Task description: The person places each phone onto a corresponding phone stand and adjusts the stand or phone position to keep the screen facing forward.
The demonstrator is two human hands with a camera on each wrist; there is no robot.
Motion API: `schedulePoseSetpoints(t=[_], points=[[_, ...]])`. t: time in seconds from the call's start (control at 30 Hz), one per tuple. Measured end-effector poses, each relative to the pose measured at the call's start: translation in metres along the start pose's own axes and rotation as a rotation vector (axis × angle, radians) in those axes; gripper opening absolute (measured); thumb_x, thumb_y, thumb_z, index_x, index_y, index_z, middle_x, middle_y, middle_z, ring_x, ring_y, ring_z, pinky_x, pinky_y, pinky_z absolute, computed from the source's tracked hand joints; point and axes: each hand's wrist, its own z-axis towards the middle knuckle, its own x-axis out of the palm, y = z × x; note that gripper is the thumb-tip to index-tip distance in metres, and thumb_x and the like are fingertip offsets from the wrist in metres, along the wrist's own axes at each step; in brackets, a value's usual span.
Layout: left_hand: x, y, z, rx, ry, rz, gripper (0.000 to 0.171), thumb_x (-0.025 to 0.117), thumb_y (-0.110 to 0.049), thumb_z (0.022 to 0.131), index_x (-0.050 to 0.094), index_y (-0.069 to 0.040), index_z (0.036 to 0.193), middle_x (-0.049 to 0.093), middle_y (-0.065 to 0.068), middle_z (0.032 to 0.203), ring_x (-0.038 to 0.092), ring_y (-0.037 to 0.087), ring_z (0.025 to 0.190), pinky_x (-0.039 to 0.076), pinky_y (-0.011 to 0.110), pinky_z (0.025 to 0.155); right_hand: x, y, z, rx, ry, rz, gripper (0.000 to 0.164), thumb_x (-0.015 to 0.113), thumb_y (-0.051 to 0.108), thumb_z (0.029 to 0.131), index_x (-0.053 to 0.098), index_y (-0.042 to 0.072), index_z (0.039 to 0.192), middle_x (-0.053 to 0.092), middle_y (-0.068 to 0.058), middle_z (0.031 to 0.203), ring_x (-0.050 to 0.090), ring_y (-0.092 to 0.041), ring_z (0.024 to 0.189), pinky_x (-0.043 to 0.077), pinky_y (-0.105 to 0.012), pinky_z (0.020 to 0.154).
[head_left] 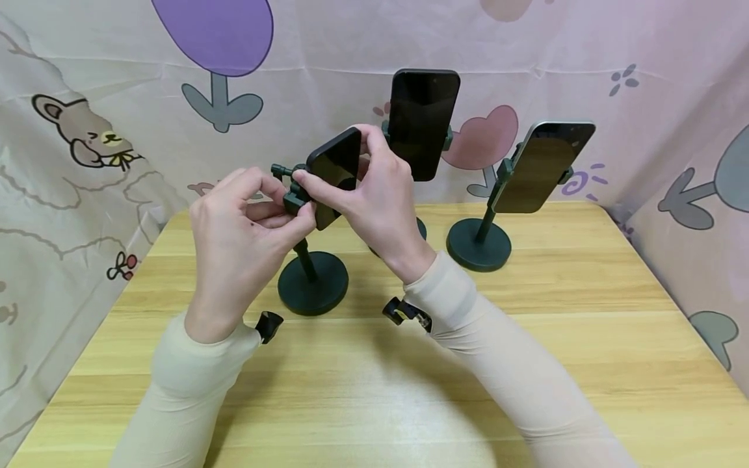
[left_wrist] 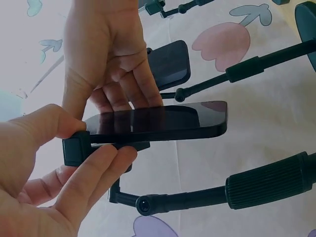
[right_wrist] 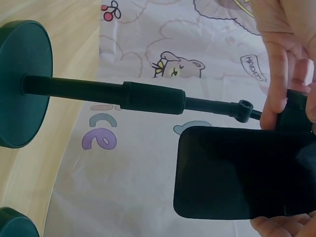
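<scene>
A black smartphone (head_left: 338,166) sits tilted at the head of the leftmost dark green phone stand (head_left: 313,286). My left hand (head_left: 231,237) pinches the stand's clamp (left_wrist: 76,148), thumb on the near side and fingers beneath, at the phone's edge. Across from it, my right hand (head_left: 383,195) holds the phone, its thumb by the clamp and its fingers along the opposite edge. In the right wrist view the dark phone screen (right_wrist: 232,173) hides part of the right hand's fingers. The stand's ribbed pole (right_wrist: 153,98) leads from the round base to a jointed arm.
Behind my right hand, a second stand holds a black phone (head_left: 424,123). Farther right, a third stand (head_left: 480,244) carries a silver-edged phone (head_left: 544,167). All stand on a wooden table (head_left: 351,390) before a patterned cloth backdrop (head_left: 328,58).
</scene>
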Motion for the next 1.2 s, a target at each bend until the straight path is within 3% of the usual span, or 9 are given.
schedulePoseSetpoints(t=[0.1, 0.17, 0.23, 0.37, 0.53, 0.8, 0.9, 1.03, 1.2], points=[[0.000, 0.003, 0.000, 0.008, -0.004, -0.009, 0.015, 0.074, 0.006, 0.073, 0.059, 0.008, 0.072, 0.057, 0.010, 0.077, 0.070, 0.020, 0.065, 0.052, 0.013, 0.059, -0.008, 0.012, -0.001, -0.033, -0.012, 0.152, 0.049, 0.080, 0.025, 0.076, 0.052, -0.001, 0.107, 0.061, -0.008, 0.084, 0.057, -0.012, 0.068, 0.049, -0.018, 0.066], [-0.001, 0.005, 0.001, 0.014, -0.001, -0.010, 0.015, 0.075, 0.004, 0.073, 0.060, 0.007, 0.072, 0.060, 0.009, 0.077, 0.070, 0.019, 0.065, 0.052, 0.013, 0.059, -0.013, 0.019, -0.001, -0.037, -0.021, 0.282, 0.045, 0.080, 0.011, 0.076, 0.051, -0.005, 0.106, 0.060, -0.015, 0.089, 0.063, -0.017, 0.075, 0.054, -0.027, 0.077], [-0.002, 0.007, 0.002, 0.013, 0.005, -0.011, 0.016, 0.076, 0.003, 0.073, 0.061, 0.006, 0.072, 0.062, 0.009, 0.075, 0.069, 0.018, 0.064, 0.053, 0.014, 0.059, -0.017, 0.021, -0.001, -0.038, -0.029, 0.383, 0.042, 0.077, 0.004, 0.076, 0.051, -0.007, 0.107, 0.059, -0.018, 0.090, 0.066, -0.021, 0.077, 0.054, -0.035, 0.079], [-0.003, 0.010, 0.003, 0.007, 0.018, -0.003, 0.017, 0.078, -0.001, 0.073, 0.063, 0.005, 0.072, 0.064, 0.008, 0.072, 0.069, 0.015, 0.064, 0.053, 0.015, 0.059, -0.021, 0.020, 0.000, -0.025, -0.026, 0.453, 0.041, 0.075, 0.001, 0.075, 0.052, -0.006, 0.108, 0.058, -0.019, 0.091, 0.068, -0.021, 0.080, 0.053, -0.036, 0.083], [-0.005, 0.014, 0.004, -0.010, 0.039, -0.013, 0.018, 0.081, -0.005, 0.073, 0.065, 0.004, 0.074, 0.065, 0.007, 0.072, 0.068, 0.005, 0.064, 0.052, 0.014, 0.059, -0.022, 0.016, 0.002, -0.080, 0.013, 0.503, 0.043, 0.074, -0.004, 0.074, 0.051, -0.010, 0.109, 0.062, -0.018, 0.096, 0.068, -0.024, 0.086, 0.051, -0.036, 0.087], [-0.013, 0.012, 0.007, -0.008, 0.103, -0.018, 0.019, 0.083, -0.008, 0.072, 0.068, 0.003, 0.078, 0.069, 0.006, 0.074, 0.064, -0.008, 0.065, 0.051, 0.012, 0.058, -0.030, 0.008, 0.009, -0.148, 0.180, 0.689, 0.041, 0.067, -0.016, 0.076, 0.047, -0.017, 0.111, 0.062, -0.027, 0.102, 0.065, -0.031, 0.095, 0.050, -0.043, 0.087], [-0.013, 0.009, 0.007, -0.014, 0.114, -0.024, 0.019, 0.082, -0.007, 0.072, 0.068, 0.004, 0.078, 0.069, 0.008, 0.074, 0.064, -0.007, 0.065, 0.051, 0.012, 0.059, -0.032, 0.007, 0.011, -0.163, 0.213, 0.699, 0.041, 0.066, -0.018, 0.076, 0.047, -0.017, 0.111, 0.062, -0.027, 0.103, 0.065, -0.029, 0.096, 0.049, -0.044, 0.087], [-0.013, 0.010, 0.007, -0.005, 0.113, -0.018, 0.018, 0.082, -0.006, 0.073, 0.067, 0.004, 0.077, 0.069, 0.007, 0.074, 0.064, -0.007, 0.065, 0.051, 0.012, 0.059, -0.031, 0.010, 0.012, -0.167, 0.198, 0.619, 0.043, 0.071, -0.015, 0.074, 0.048, -0.016, 0.111, 0.062, -0.025, 0.102, 0.066, -0.024, 0.095, 0.050, -0.040, 0.088], [-0.011, 0.024, 0.008, 0.004, 0.104, 0.003, 0.017, 0.081, -0.008, 0.073, 0.067, 0.002, 0.076, 0.068, 0.005, 0.073, 0.065, -0.005, 0.066, 0.052, 0.012, 0.059, -0.025, 0.015, 0.011, -0.204, 0.179, 0.525, 0.047, 0.074, -0.012, 0.073, 0.048, -0.016, 0.111, 0.061, -0.025, 0.102, 0.066, -0.022, 0.093, 0.050, -0.038, 0.087]])
